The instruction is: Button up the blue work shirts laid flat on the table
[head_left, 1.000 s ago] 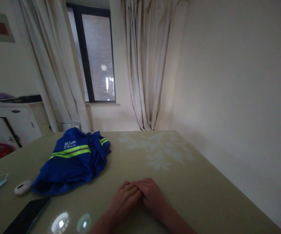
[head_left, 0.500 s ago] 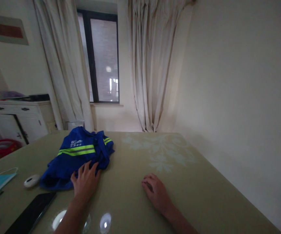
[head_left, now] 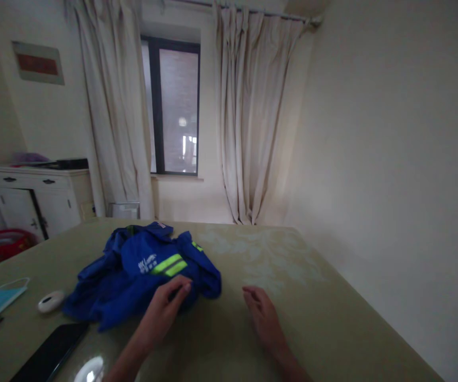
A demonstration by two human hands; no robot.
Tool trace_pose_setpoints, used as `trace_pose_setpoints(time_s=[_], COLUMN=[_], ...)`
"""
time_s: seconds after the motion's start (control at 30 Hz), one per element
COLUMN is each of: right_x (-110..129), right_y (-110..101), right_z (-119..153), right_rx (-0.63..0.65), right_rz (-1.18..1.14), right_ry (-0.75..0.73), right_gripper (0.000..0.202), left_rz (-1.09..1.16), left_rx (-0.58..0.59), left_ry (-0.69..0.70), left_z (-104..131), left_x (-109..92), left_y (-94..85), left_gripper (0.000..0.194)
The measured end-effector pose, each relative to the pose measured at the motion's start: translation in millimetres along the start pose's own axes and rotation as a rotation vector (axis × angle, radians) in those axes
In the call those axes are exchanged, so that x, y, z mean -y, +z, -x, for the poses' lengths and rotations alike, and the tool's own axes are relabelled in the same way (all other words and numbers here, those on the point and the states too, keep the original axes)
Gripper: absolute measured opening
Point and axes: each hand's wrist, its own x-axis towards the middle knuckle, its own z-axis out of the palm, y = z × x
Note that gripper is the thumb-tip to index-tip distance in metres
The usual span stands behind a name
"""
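Note:
A crumpled blue work jacket with yellow-green reflective bands and white lettering lies on the left half of the table. My left hand is at its front right part, thumb and fingers pinched together on the cloth. To the right, my right hand hovers over or rests on the tabletop, apart from the jacket. Its fingers are loosely bent with a gap to the thumb, and nothing shows in them.
Left of the jacket are a white oval object, a black phone and a light blue face mask. The table meets a wall on the right. A white cabinet stands behind.
My left hand has gone from spread on the cloth to pinching it, moving right. The jacket has spread out to the right, its sleeve turned. My right hand's fingers have straightened slightly.

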Motion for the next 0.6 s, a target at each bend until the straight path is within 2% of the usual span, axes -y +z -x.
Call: trace_pose_setpoints(time_s=[0.1,0.13,0.17,0.2,0.23,0.27,0.33,0.37,0.4,0.43,0.5,0.57,0.6], right_x=[-18.1,-22.6,-25.4,-26.4,-25.4,-22.8,-14.2,-9.3,-4.7,-0.7,4.8,7.8,9.0], right_y=[-20.3,-28.6,-36.5,-43.4,-48.6,-51.8,-52.6,-51.1,-49.2,-47.5,-47.2,-52.9,-58.1], right_z=[-15.5,-19.5,-22.3,-23.8,-23.9,-22.9,-18.2,-15.2,-12.2,-9.2,-3.9,1.2,4.1], right_rx=[-0.150,-0.171,-0.166,-0.138,-0.095,-0.048,0.036,0.062,0.081,0.096,0.134,0.206,0.251], right_rz=[-0.123,-0.150,-0.163,-0.162,-0.147,-0.125,-0.087,-0.075,-0.065,-0.060,-0.076,-0.150,-0.199], right_ry=[0.100,0.116,0.124,0.122,0.111,0.093,0.048,0.030,0.018,0.009,0.009,0.047,0.074], right_gripper=[0.064,0.068,0.070,0.071,0.071,0.069,0.064,0.062,0.062,0.063,0.068,0.071,0.069], left_rz=[0.284,0.360,0.433,0.480,0.493,0.462,0.255,0.109,-0.030,-0.138,-0.242,-0.230,-0.212], left_rx=[0.691,0.845,0.931,0.922,0.829,0.670,0.295,0.149,0.077,0.068,0.164,0.236,0.239], left_ry=[-0.043,-0.067,-0.092,-0.114,-0.136,-0.160,-0.193,-0.195,-0.180,-0.159,-0.103,-0.051,-0.025], left_z=[27.5,33.7,37.0,37.0,34.1,29.1,17.4,12.7,9.6,8.4,11.0,17.4,21.0], left_x=[-46.3,-55.0,-59.3,-59.3,-55.5,-48.7,-30.5,-21.2,-13.2,-7.1,-1.2,-2.1,-3.7], left_y=[2.7,0.4,-2.2,-3.8,-3.7,-1.3,10.0,17.4,24.8,31.2,38.8,39.1,37.1], left_gripper=[0.062,0.072,0.080,0.083,0.080,0.075,0.067,0.068,0.069,0.067,0.052,0.035,0.034])
